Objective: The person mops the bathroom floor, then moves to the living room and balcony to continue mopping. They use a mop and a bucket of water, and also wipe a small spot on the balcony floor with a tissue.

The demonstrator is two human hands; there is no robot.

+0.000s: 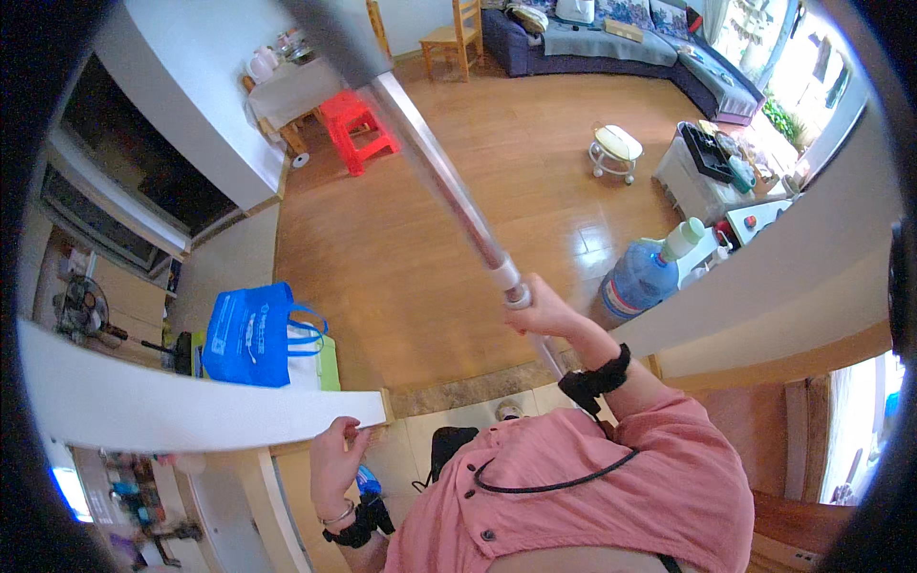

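My right hand (544, 308) is closed around a metal telescopic pole (444, 172), just at its pale plastic collar. The pole slants up and to the left, and its thick dark end is blurred and cut off by the top rim. Below the hand, a thinner part of the pole runs down behind my forearm. My left hand (340, 458) holds nothing; its fingers are apart and slightly curled, near the end of a white wall. What the far end of the pole carries is out of view.
A blue bag (247, 333) stands on a green-edged box at the left. A red plastic stool (358, 136) is beside a cloth-covered table (294, 89). To the right stand a large water bottle (637, 279) with a pump and a small wheeled stool (616, 143). A sofa (609, 61) lies beyond.
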